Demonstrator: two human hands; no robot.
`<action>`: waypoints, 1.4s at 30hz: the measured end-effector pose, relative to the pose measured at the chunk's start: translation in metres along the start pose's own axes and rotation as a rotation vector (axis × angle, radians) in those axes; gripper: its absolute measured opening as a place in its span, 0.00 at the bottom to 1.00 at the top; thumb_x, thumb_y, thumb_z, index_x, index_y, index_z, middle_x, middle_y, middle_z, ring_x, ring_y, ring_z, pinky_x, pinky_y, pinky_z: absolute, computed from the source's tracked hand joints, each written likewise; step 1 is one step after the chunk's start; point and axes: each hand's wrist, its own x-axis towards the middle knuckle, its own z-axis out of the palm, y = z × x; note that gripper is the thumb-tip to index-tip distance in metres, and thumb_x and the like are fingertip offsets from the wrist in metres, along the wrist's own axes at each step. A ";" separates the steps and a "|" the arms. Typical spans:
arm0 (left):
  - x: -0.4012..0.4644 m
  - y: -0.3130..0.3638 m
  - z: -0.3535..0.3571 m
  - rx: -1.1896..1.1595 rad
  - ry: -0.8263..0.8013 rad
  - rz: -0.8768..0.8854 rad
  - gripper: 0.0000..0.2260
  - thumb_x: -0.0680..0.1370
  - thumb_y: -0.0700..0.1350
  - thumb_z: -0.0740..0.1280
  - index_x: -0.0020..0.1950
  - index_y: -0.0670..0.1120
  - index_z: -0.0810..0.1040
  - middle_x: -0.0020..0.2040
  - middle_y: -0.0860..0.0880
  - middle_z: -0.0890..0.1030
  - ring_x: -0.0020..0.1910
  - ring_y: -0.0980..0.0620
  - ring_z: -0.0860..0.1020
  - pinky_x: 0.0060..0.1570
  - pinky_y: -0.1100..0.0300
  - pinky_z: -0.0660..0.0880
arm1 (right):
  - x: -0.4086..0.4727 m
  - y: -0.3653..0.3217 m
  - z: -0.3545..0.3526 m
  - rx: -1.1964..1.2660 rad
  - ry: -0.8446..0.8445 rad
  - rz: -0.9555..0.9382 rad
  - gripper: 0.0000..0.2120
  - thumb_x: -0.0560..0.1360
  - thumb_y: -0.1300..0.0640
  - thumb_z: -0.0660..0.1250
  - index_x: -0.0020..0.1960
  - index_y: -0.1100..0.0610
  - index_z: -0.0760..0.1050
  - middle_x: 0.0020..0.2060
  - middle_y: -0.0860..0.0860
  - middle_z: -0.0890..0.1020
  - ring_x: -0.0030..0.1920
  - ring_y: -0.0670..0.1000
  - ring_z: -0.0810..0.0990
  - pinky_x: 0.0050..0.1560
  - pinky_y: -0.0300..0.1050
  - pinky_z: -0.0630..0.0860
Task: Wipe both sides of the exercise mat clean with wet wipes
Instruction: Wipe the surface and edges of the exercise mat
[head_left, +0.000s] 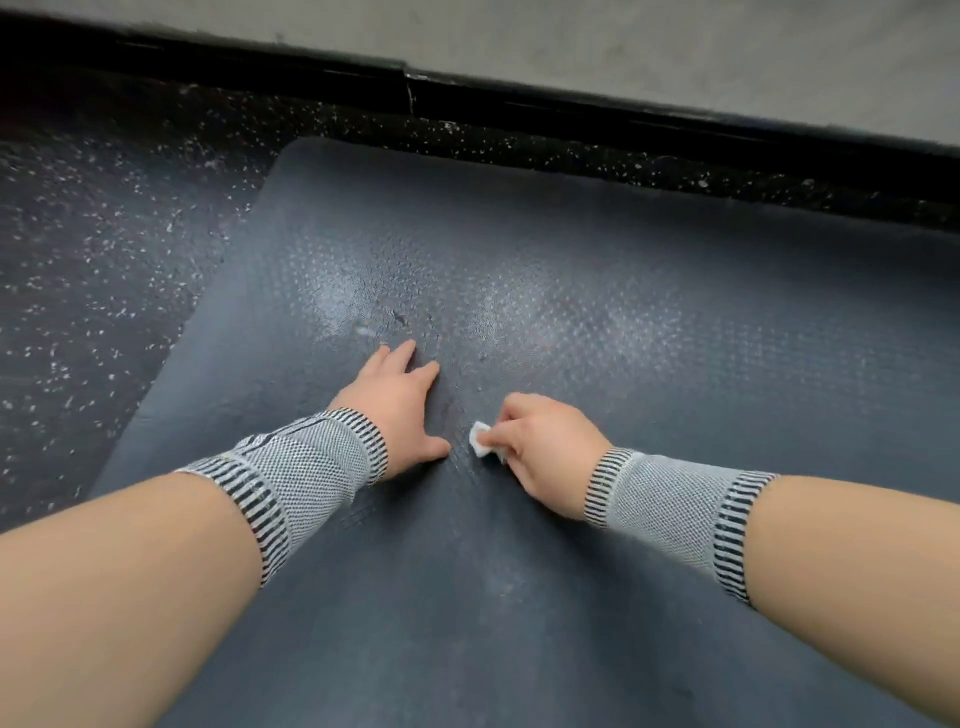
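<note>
The exercise mat (597, 270) lies flat on the floor (104, 249), dark grey-blue with a fine dotted texture, its far rounded corner near a black baseboard (519, 111). A paler, shiny patch spreads across the mat just beyond the hands and looks like wet streaks, though the blur there makes that uncertain.

A small white wet wipe (480, 439), bunched into a wad, sits against the mat's surface near the middle of the view. The right hand (545, 447) holds it, fingers curled round the wad and thumb pinching it, knuckles up, with only a little of the wipe showing on the hand's left side. The left hand (400, 405) rests flat on the mat just beside it, fingers straight and slightly spread, thumb pointing out toward the wipe; it holds nothing. The two hands lie close together but do not touch.

Both wrists wear grey knitted wristbands (306, 478) with black-and-white striped edges, and the bare forearms reach in from the lower corners.

The floor around the mat is black rubber flecked with white. Above the baseboard rises a pale grey wall (623, 36).
</note>
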 end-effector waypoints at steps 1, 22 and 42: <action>-0.005 -0.002 0.005 0.035 -0.006 0.012 0.47 0.69 0.64 0.72 0.79 0.51 0.51 0.80 0.48 0.46 0.78 0.45 0.46 0.75 0.47 0.57 | 0.000 0.003 -0.005 0.022 -0.012 -0.015 0.12 0.77 0.59 0.61 0.55 0.53 0.80 0.48 0.55 0.76 0.49 0.58 0.75 0.48 0.47 0.71; -0.015 -0.004 -0.001 0.252 -0.174 0.049 0.55 0.68 0.62 0.74 0.79 0.52 0.36 0.79 0.50 0.35 0.78 0.47 0.40 0.74 0.41 0.54 | 0.032 0.015 -0.017 -0.054 0.217 0.269 0.12 0.79 0.57 0.60 0.59 0.53 0.78 0.49 0.52 0.74 0.51 0.54 0.72 0.48 0.43 0.66; -0.066 -0.013 0.029 0.327 -0.151 0.251 0.49 0.71 0.64 0.70 0.80 0.48 0.43 0.79 0.48 0.41 0.78 0.46 0.44 0.74 0.46 0.56 | -0.016 -0.014 0.030 -0.091 0.271 0.352 0.11 0.76 0.60 0.62 0.56 0.53 0.78 0.49 0.54 0.74 0.50 0.57 0.72 0.42 0.40 0.58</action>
